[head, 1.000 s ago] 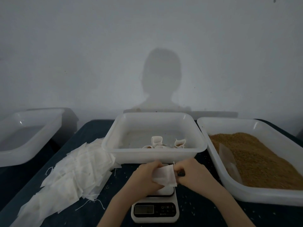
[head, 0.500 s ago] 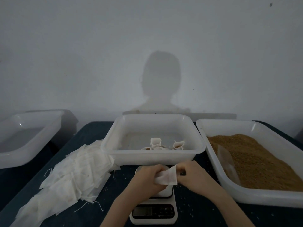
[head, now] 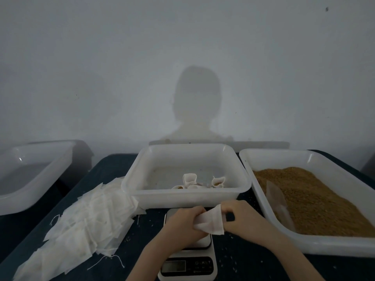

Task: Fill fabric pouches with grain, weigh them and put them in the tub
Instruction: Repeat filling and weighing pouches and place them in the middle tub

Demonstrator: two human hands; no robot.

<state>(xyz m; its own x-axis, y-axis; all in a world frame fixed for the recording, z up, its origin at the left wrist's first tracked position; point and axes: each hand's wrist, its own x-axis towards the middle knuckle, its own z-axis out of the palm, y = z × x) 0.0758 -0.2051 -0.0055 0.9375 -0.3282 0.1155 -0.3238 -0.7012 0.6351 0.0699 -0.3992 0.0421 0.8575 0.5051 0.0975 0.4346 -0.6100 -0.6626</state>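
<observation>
I see both hands meeting over the scale (head: 187, 258), each grip clamped on one white pouch (head: 211, 222): my left hand (head: 184, 222) bunches its lower end, my right hand (head: 241, 218) pinches its upper corner. Just behind stands the tub (head: 142, 191) with filled pouches (head: 190, 180). Grain (head: 308, 195) lies right, empty pouches (head: 87, 224) left on the counter (head: 239, 260).

— What is the room like?
— A plain grey-white wall (head: 101, 67) fills the upper part of the view. The light is dim. A person's shadow (head: 195, 104) falls on the middle of the wall.
— And the furniture?
— A table with a dark blue cloth (head: 243, 258) stands against the wall. A small dark spot (head: 327, 9) sits high on the wall at the right.
</observation>
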